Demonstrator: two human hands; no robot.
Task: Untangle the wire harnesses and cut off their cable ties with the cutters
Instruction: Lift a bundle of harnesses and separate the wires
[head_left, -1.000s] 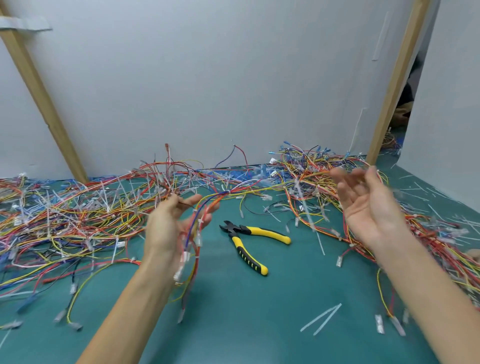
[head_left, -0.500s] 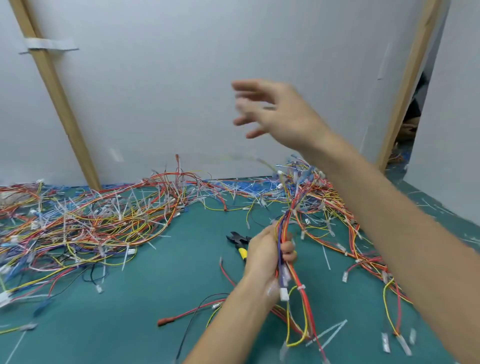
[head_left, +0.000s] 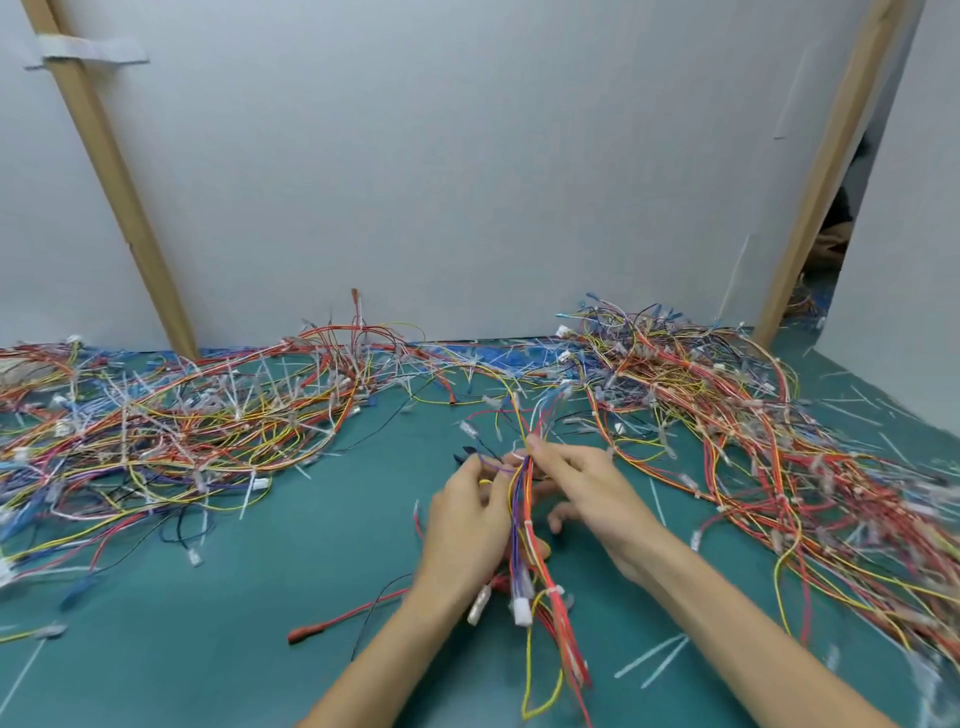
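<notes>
Since half a sec ago the R hand (head_left: 587, 493) has dropped from up in the air, fingers spread, down to the harness (head_left: 551, 613). Its grip now looks closed on a few strands at the harness's top end, thumb and index pinching, other fingers loosely curled. The L hand (head_left: 467, 514) hasn't let go: its grip is wrapped round the harness mid-length, with wires trailing down to a white connector (head_left: 521, 616) at the near end. The harness is held just above the counter (head_left: 234, 623), with one wire pile (head_left: 182, 431) to its left and another pile (head_left: 727, 415) to its right. Judged from this, two-handed untangling is resuming and there's no cutting yet. At least one cable tie (head_left: 557, 591) sits low on the harness, uncut. The cutters (head_left: 466, 453) lie just beyond the harness, untouched and mostly hidden behind the L hand; only the black jaw tips and a speck of yellow handle show. It's hard to tell which strands the R hand pinches, whether the harness's far strands snag in the pile to its right, or how many ties it carries. Blur smears that pile's near edge.
</notes>
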